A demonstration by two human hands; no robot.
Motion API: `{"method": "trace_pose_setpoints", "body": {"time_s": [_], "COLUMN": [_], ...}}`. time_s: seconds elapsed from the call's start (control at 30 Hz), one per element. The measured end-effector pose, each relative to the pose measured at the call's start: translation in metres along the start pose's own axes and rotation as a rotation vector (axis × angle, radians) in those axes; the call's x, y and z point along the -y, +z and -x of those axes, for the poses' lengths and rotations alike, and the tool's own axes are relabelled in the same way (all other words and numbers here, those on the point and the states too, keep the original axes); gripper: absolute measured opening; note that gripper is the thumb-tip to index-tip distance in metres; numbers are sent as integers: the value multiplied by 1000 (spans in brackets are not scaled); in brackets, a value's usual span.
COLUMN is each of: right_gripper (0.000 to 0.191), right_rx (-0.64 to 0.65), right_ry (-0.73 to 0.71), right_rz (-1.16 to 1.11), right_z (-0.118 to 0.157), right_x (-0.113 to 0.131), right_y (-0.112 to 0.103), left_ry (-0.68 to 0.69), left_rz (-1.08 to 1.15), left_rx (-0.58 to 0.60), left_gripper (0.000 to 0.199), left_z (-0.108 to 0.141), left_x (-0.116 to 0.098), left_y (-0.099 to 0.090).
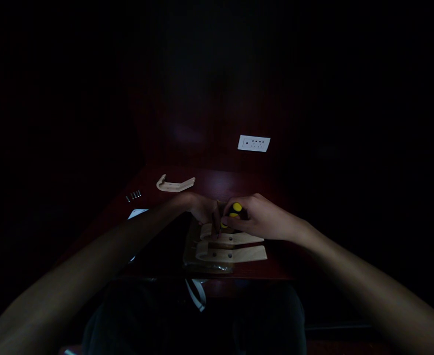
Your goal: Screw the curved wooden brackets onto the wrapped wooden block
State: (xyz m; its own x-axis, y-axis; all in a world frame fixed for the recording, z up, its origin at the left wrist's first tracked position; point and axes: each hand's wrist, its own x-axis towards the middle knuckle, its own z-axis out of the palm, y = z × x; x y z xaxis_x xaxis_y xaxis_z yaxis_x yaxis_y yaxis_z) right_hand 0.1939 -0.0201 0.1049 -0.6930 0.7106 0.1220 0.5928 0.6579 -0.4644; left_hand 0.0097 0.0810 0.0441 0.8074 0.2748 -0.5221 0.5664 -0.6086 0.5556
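Note:
My right hand [252, 216] is wrapped round a yellow and black screwdriver [236, 208], with the handle's end tipped up. Its shaft and tip are hidden behind the fingers. Right beside it, my left hand [206, 211] has its fingers pinched together, pointing down at the upper curved wooden hook [242, 239]. What they pinch, if anything, is too dark to make out. Nearer to me lies a second wooden hook [248, 254] with two dark round screw heads or holes. Both hooks rest on a package wrapped in clear plastic [209, 267].
Farther back on the dark red table [220, 180] lies a third wooden hook [172, 186]. Several screws [133, 195] sit at the left, near a bright white object [138, 212] partly behind my left forearm. A white socket plate [254, 143] is on the back panel. A white strap [196, 294] hangs at the front edge.

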Motion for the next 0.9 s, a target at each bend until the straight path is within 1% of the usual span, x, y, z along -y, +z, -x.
{"method": "trace_pose_setpoints", "body": {"time_s": [0.2, 0.37, 0.5, 0.63, 0.9], "right_gripper": [20, 20, 18, 15, 11], "right_rx": [7, -4, -1, -4, -21], "right_ry": [19, 1, 11, 24, -9], "right_rz": [-10, -17, -16, -17, -27], "right_z": [-3, -4, -4, -4, -5], "right_x": [0, -3, -2, -1, -3], "right_y": [2, 5, 5, 5, 9], "left_ry": [-2, 19, 4, 12, 22], "left_rz": [86, 133, 169, 144, 78], "left_rx": [-6, -9, -1, -10, -9], "left_gripper": [48, 49, 43, 38, 42], "left_z": [-2, -1, -1, 1, 0], "left_x": [2, 1, -1, -4, -5], "left_y": [1, 3, 3, 2, 1]}}
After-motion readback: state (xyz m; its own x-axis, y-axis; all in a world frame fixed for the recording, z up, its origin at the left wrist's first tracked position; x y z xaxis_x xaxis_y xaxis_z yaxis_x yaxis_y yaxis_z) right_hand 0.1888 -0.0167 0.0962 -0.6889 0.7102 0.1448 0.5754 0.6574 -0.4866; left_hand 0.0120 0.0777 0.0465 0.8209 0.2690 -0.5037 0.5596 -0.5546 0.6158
